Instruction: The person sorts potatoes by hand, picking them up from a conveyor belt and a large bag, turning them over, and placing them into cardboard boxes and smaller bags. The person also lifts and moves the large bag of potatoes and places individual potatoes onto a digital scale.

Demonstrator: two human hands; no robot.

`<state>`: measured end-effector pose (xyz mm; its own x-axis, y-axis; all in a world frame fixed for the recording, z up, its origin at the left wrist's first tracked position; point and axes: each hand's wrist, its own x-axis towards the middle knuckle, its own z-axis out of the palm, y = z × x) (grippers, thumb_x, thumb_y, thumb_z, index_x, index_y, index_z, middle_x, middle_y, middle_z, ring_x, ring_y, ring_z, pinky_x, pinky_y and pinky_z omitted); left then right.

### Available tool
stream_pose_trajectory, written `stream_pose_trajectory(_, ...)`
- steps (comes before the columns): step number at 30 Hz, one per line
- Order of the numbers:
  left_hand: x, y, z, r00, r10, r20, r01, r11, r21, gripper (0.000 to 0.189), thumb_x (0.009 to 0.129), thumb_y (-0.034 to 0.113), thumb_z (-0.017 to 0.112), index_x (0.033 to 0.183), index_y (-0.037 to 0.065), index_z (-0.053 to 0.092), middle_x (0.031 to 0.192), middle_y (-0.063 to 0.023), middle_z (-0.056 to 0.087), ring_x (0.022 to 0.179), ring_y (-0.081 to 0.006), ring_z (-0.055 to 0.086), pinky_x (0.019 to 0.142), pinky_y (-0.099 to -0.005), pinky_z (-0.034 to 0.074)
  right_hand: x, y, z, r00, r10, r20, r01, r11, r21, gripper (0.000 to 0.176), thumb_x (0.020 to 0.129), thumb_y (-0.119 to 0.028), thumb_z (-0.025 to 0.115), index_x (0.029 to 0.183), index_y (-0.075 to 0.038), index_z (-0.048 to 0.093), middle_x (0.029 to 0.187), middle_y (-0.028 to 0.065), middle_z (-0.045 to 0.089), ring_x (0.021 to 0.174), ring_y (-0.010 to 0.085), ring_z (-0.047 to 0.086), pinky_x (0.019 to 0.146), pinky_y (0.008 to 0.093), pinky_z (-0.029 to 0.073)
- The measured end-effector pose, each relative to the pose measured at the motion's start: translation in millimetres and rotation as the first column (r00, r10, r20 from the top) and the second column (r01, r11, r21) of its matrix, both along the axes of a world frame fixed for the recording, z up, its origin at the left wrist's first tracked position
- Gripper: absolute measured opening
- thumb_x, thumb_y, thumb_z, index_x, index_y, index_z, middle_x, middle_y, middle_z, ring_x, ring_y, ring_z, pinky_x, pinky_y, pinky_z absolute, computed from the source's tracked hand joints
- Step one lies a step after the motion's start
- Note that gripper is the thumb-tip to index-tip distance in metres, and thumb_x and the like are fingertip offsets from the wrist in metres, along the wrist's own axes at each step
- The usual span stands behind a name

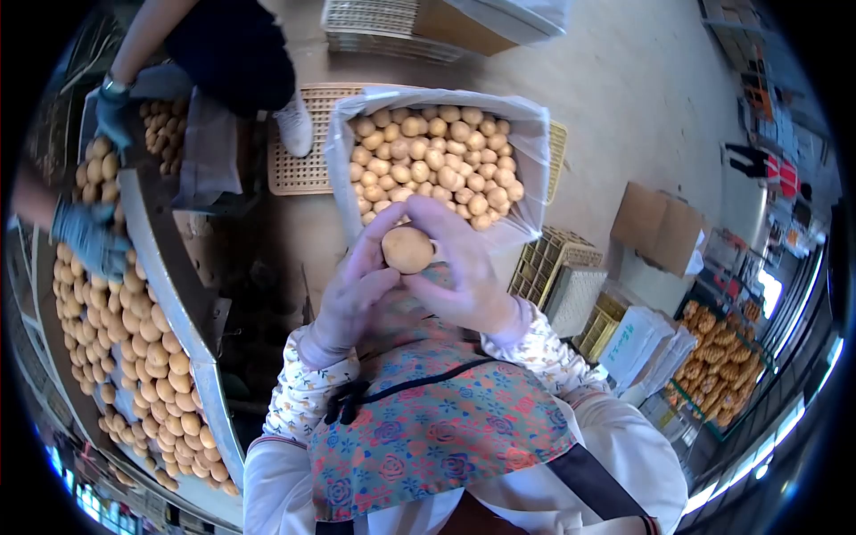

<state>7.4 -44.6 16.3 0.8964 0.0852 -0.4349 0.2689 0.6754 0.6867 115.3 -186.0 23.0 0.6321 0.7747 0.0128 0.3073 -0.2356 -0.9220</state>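
Observation:
Between my two hands, in front of my chest, is a round, tan piece of produce [408, 250] that looks like a small potato. My left hand [355, 287] closes on it from the left, its thumb beneath. My right hand [456, 259] curls round the other side, its fingertips meeting the left ones above it. Both hands wear thin, pale gloves. Just beyond them stands a box lined with white plastic [528, 169], filled with many similar tan pieces [437, 159].
At left, a metal-edged sorting table [207, 357] carries many tan pieces. A co-worker's gloved hands [94, 239] reach over it. Yellow crates [544, 259], a cardboard box [655, 227] and a crate of netted produce [713, 366] stand at right. A pallet [299, 174] lies under the lined box.

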Motion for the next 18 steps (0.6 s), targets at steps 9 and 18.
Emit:
stream_pose_trajectory(9,-13,-81,-69,0.929,-0.306,-0.210,0.358,0.886,0.295,0.053,0.092,-0.006,0.041,0.145,0.000,0.040,0.109,-0.0092,0.064,0.099,-0.0124,0.060,0.089,-0.0244,0.049,-32,-124,-138,0.516,-0.313,-0.797,0.485,0.874,-0.029,0.056,0.074,-0.013,0.075,0.124,-0.007,0.049,0.102,0.0121,0.061,0.090,0.0233,0.063,0.071,0.0337,0.051)
stream_pose_trajectory(18,38,-164,-95,0.803,-0.557,-0.212,0.593,0.712,0.377,0.047,0.093,-0.002,0.042,0.139,0.000,0.046,0.115,-0.0083,0.062,0.101,-0.0150,0.057,0.095,-0.0288,0.045,-26,-479,-139,0.248,-0.537,-0.806,0.955,0.275,0.110,0.007,0.085,-0.003,0.062,0.084,-0.008,0.057,0.079,0.0017,0.056,0.069,0.0116,0.052,0.062,0.0239,0.042)
